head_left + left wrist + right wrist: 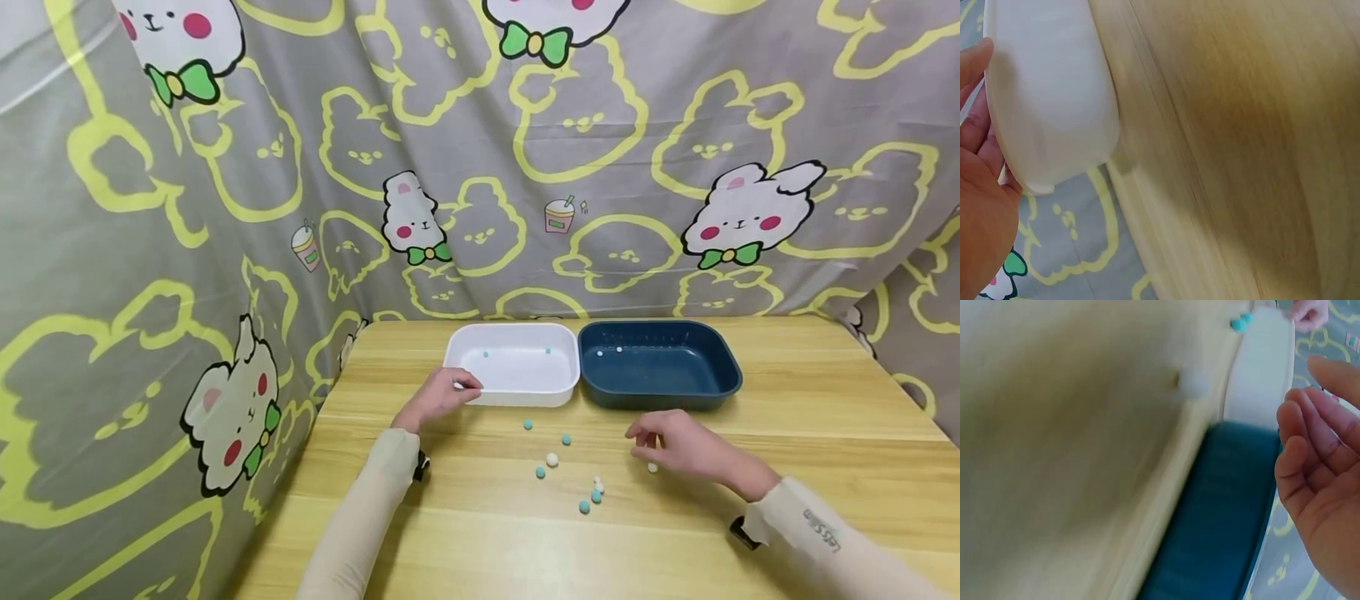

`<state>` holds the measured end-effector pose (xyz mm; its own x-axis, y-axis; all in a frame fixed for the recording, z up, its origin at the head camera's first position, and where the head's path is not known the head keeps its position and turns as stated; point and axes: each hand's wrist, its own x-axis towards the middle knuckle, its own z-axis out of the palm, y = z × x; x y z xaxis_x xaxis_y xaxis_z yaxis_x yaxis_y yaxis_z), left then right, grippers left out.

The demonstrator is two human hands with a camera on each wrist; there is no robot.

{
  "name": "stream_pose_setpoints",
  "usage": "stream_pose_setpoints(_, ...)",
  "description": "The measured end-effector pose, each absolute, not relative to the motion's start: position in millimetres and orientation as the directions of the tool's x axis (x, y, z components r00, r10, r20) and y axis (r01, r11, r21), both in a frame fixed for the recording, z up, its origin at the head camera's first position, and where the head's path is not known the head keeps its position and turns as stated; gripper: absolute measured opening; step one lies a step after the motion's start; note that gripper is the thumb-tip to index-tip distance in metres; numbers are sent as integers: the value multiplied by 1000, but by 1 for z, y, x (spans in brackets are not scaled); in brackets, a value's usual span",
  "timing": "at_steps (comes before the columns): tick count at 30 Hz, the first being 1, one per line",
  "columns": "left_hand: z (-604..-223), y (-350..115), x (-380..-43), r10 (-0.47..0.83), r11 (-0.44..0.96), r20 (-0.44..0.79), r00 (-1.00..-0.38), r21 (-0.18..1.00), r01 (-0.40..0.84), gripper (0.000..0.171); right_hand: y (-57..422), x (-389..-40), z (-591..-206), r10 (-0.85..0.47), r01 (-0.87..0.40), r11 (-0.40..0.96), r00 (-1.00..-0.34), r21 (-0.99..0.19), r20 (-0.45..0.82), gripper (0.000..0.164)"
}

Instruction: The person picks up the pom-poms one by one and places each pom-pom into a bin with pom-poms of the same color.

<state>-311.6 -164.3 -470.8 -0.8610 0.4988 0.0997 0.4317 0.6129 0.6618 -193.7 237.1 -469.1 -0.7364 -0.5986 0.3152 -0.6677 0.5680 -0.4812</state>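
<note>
My left hand (441,395) is at the front left corner of the white tray (523,398); in the left wrist view its thumb and fingers are beside the rim, fingertips partly hidden, with nothing seen in them. My right hand (686,446), fingers loosely bent and holding nothing visible, hovers in front of the dark blue tray (660,402). A small white ball (652,468) lies just below it. Between the hands lie several small balls, among them a blue ball (528,425) and a white ball (552,459). Two blue balls (486,355) sit in the white tray, two white balls (600,353) in the dark one.
Both trays stand side by side at the back of the wooden table (480,533). A grey patterned curtain (465,150) hangs behind the table and along its left side. A few balls lie close together (596,496) nearer the front.
</note>
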Motion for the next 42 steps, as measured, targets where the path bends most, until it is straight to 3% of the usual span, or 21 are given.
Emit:
stream_pose_setpoints(7,-469,-167,-314,506,597,92,-858,681,425,10,217,-187,-474,-675,-690,515,-692,-509,256,9)
stream_pose_setpoints(14,-466,-168,-315,496,585,93,-863,699,411,8,200,-180,-476,-722,-635,490,-680,-597,131,6)
stream_pose_setpoints(25,-465,-165,-317,488,588,99,-867,697,411,7,189,-179,-488,-767,-670,432,-625,-603,144,10)
stream_pose_setpoints(42,-470,-165,-314,512,583,86,-854,696,419,10,187,-179,-498,-792,-644,400,-601,-652,108,8)
